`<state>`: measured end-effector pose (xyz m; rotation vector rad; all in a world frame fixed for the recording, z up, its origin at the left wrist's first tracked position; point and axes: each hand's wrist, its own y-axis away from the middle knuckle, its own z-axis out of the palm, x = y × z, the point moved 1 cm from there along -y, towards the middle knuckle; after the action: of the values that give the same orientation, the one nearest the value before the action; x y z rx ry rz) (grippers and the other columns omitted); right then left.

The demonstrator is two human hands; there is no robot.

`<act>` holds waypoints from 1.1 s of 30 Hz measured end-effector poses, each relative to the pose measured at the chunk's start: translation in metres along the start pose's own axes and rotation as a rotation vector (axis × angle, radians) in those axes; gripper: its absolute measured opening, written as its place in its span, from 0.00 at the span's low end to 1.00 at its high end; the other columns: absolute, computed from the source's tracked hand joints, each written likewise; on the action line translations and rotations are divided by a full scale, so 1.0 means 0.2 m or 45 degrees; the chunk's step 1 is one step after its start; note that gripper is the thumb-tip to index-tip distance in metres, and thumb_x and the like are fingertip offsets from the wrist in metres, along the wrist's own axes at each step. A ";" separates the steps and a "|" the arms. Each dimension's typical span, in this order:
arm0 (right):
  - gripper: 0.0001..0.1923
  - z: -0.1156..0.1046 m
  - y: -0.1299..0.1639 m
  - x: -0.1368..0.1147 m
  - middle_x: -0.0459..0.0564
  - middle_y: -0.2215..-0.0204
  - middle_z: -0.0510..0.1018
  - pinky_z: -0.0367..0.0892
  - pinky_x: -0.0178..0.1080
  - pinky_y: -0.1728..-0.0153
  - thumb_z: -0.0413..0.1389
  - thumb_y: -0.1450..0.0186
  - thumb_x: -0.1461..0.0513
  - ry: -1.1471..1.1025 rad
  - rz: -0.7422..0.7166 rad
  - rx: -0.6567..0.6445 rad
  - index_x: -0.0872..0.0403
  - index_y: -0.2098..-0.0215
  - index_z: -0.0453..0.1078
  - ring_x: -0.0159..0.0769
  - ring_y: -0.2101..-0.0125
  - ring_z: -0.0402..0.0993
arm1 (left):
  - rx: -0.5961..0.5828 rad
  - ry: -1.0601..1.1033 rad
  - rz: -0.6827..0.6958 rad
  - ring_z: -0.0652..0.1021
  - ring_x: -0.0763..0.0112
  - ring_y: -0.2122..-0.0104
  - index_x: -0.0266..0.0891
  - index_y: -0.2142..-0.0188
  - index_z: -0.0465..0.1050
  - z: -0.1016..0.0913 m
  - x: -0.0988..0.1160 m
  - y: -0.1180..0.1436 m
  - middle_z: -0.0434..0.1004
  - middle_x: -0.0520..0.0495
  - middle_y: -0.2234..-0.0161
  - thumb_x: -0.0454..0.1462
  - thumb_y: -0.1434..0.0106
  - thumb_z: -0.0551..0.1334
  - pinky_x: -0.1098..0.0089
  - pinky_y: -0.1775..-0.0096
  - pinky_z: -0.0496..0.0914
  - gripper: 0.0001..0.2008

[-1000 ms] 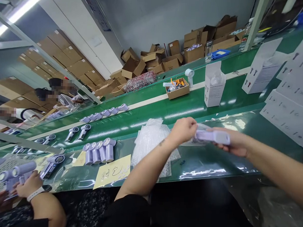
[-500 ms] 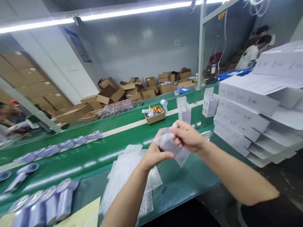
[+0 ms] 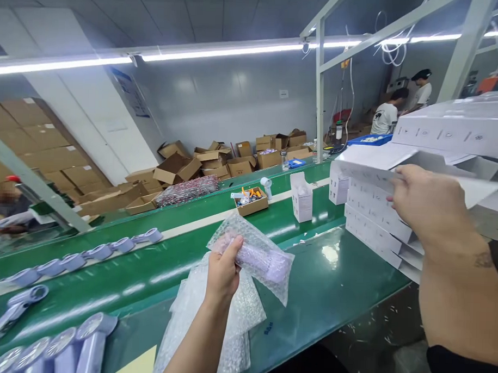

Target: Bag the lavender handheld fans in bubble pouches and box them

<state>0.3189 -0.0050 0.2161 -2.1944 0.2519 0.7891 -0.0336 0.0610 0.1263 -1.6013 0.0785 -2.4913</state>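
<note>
My left hand (image 3: 223,272) is closed around a clear bubble-wrap bag (image 3: 252,254) with a lavender handheld fan inside, held above the bench. Under it lies a pile of flat bubble-wrap bags (image 3: 240,317). On the right, my right hand (image 3: 430,201) is closed on the edge of a white folding box (image 3: 372,162) at the stack of flattened white boxes (image 3: 370,234). Its thumb is partly hidden. Several lavender handheld fans (image 3: 90,339) stand in a row at the lower left of the bench.
More fans (image 3: 99,252) lie along the green conveyor belt (image 3: 135,280). Upright open white boxes (image 3: 301,202) and a small carton of orange and white parts (image 3: 252,204) stand on it. Cardboard cartons (image 3: 176,167) line the wall. Co-workers (image 3: 385,116) are at the far right and far left.
My right hand has left the bubble-wrap bag and moved right to the white box stack. My left hand keeps the bag, now lower and turned so the fan shows. The view has shifted right.
</note>
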 end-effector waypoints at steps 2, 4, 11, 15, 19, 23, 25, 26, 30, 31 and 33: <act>0.06 0.07 0.06 -0.15 0.46 0.77 0.63 0.47 0.37 0.78 0.46 0.37 0.67 0.548 -0.287 0.116 0.51 0.66 0.62 0.31 0.80 0.57 | 0.124 0.086 0.032 0.63 0.84 0.87 0.34 0.70 0.68 -0.01 0.06 0.00 0.67 0.58 0.81 0.38 0.56 0.70 0.81 0.88 0.52 0.16; 0.11 0.18 0.15 -0.26 0.49 0.75 0.66 0.46 0.38 0.79 0.45 0.40 0.72 0.678 -0.548 -0.129 0.52 0.67 0.63 0.30 0.81 0.57 | 0.230 0.179 0.031 0.61 0.85 0.88 0.35 0.72 0.66 -0.01 0.12 -0.01 0.64 0.60 0.83 0.38 0.57 0.70 0.81 0.89 0.48 0.16; 0.16 0.76 0.39 -0.16 0.52 0.63 0.72 0.66 0.37 0.72 0.45 0.38 0.72 -0.051 -1.126 -0.930 0.52 0.57 0.65 0.39 0.67 0.72 | 0.332 0.141 0.060 0.59 0.84 0.88 0.35 0.75 0.64 0.08 0.04 -0.12 0.61 0.59 0.83 0.40 0.56 0.67 0.80 0.88 0.48 0.15; 0.11 0.90 0.45 -0.06 0.55 0.56 0.64 0.69 0.42 0.58 0.52 0.35 0.60 -0.365 -0.992 -0.789 0.51 0.54 0.62 0.41 0.57 0.68 | 0.360 -0.420 0.361 0.63 0.79 0.85 0.36 0.73 0.66 0.05 0.00 -0.17 0.62 0.57 0.82 0.43 0.45 0.62 0.77 0.83 0.58 0.12; 0.17 0.96 0.55 -0.05 0.57 0.50 0.55 0.68 0.48 0.54 0.61 0.42 0.56 -0.459 -0.901 -0.573 0.51 0.57 0.65 0.44 0.56 0.64 | 0.121 -1.328 0.921 0.74 0.68 0.67 0.37 0.64 0.70 0.15 0.05 -0.09 0.73 0.46 0.69 0.40 0.38 0.56 0.68 0.62 0.68 0.09; 0.17 0.99 0.64 -0.06 0.57 0.47 0.49 0.67 0.51 0.52 0.60 0.42 0.58 -0.532 -0.822 -0.423 0.52 0.55 0.65 0.44 0.56 0.62 | -0.359 -2.097 1.013 0.72 0.61 0.62 0.38 0.59 0.70 0.35 0.02 -0.01 0.73 0.42 0.64 0.42 0.38 0.57 0.65 0.61 0.66 0.12; 0.18 0.99 0.67 -0.05 0.56 0.46 0.48 0.66 0.51 0.50 0.59 0.41 0.59 -0.566 -0.786 -0.418 0.51 0.53 0.64 0.46 0.52 0.60 | -0.588 -2.257 0.805 0.72 0.61 0.63 0.40 0.57 0.70 0.38 0.00 -0.01 0.73 0.43 0.65 0.48 0.37 0.55 0.66 0.63 0.66 0.17; 0.19 0.99 0.69 -0.04 0.55 0.45 0.47 0.64 0.51 0.49 0.59 0.41 0.59 -0.578 -0.752 -0.412 0.50 0.52 0.63 0.46 0.50 0.59 | -0.665 -2.282 0.722 0.71 0.61 0.62 0.41 0.55 0.69 0.38 -0.01 0.00 0.73 0.43 0.64 0.51 0.37 0.54 0.65 0.62 0.66 0.20; 0.27 1.00 0.74 -0.01 0.57 0.43 0.49 0.62 0.54 0.48 0.56 0.39 0.59 -0.634 -0.612 -0.488 0.47 0.44 0.52 0.48 0.46 0.58 | -0.796 -2.248 0.807 0.64 0.49 0.49 0.46 0.50 0.69 0.24 -0.05 0.06 0.72 0.43 0.53 0.57 0.39 0.51 0.49 0.50 0.57 0.26; 0.28 1.01 0.74 -0.01 0.58 0.44 0.52 0.63 0.54 0.49 0.55 0.39 0.58 -0.659 -0.611 -0.547 0.47 0.44 0.49 0.48 0.46 0.59 | -0.843 -2.235 0.859 0.61 0.46 0.47 0.47 0.52 0.70 0.19 -0.07 0.09 0.72 0.44 0.52 0.57 0.40 0.52 0.44 0.47 0.51 0.26; 0.28 1.02 0.73 -0.03 0.57 0.47 0.59 0.65 0.51 0.51 0.56 0.39 0.57 -0.703 -0.638 -0.688 0.47 0.44 0.48 0.46 0.49 0.64 | -0.957 -2.192 0.891 0.58 0.43 0.44 0.47 0.54 0.72 0.10 -0.10 0.16 0.74 0.45 0.55 0.58 0.42 0.55 0.40 0.44 0.40 0.25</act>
<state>0.1613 0.0446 0.0274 -2.2496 -0.8392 1.2136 -0.0031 0.0342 0.1117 -2.6422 1.0739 -0.0766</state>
